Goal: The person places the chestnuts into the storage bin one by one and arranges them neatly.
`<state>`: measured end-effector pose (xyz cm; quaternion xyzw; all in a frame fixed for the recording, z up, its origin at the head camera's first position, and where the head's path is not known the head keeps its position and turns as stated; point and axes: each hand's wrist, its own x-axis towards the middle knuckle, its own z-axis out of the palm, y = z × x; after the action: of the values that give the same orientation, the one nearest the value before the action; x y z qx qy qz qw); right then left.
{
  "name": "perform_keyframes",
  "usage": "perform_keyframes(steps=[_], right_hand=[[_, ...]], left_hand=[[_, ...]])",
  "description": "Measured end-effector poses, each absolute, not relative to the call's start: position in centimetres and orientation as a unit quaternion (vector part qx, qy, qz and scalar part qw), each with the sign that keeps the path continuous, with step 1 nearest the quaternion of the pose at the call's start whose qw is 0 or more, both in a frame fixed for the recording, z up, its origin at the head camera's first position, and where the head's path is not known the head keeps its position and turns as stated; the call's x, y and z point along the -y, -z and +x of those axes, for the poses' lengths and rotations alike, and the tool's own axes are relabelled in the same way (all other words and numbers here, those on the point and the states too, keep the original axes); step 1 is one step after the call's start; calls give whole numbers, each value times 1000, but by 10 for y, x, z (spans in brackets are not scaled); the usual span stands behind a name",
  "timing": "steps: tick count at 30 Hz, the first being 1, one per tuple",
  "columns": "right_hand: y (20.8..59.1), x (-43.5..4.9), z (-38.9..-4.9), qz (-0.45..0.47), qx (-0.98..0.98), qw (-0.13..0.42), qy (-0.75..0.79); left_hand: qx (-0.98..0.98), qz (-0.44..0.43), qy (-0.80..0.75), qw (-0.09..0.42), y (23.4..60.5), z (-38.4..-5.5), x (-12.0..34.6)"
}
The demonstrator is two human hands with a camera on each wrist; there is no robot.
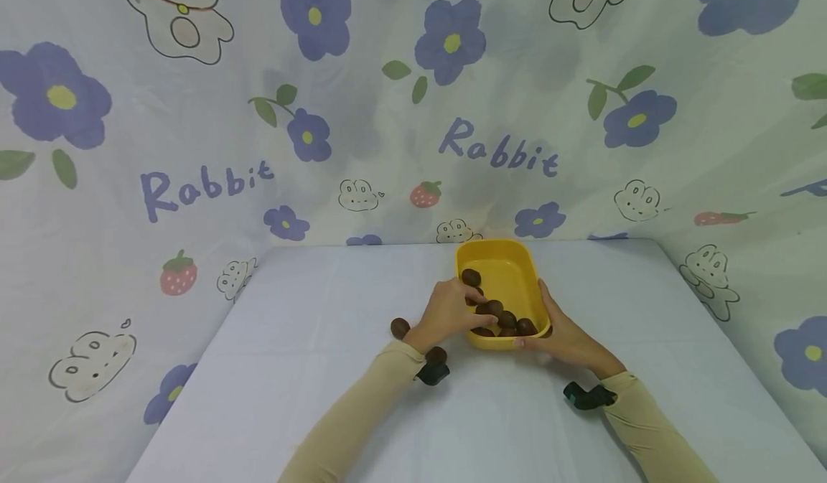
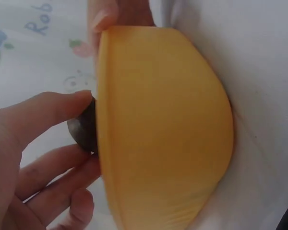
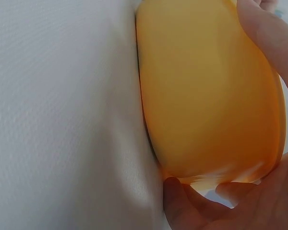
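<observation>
The left hand pinches a brown ball between thumb and fingers at the yellow tub's mouth; the right hand grips the tub, whose wall partly hides that ball from the left wrist.

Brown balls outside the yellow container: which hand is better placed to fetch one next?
Probably the left hand: nearer the loose brown balls, though pinching another ball, while the right hand holds the yellow container.
</observation>
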<state>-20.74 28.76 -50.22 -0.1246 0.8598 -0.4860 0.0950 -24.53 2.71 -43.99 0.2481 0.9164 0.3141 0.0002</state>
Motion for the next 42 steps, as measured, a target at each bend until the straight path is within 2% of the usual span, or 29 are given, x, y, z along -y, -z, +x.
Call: perform_keyframes(steps=[13,28,42], right_hand=[[504,-286,-208,-133,-855,86,494],[505,-286,-208,-111,-866,95,478],[504,-286,-207,-110,-870,96,471]], left_hand=[[-935,319,-157,-7,450,-260,-41],[-934,341,-108,-7,455,-261,-44],[-940,325,-98,27,457,-267,-53]])
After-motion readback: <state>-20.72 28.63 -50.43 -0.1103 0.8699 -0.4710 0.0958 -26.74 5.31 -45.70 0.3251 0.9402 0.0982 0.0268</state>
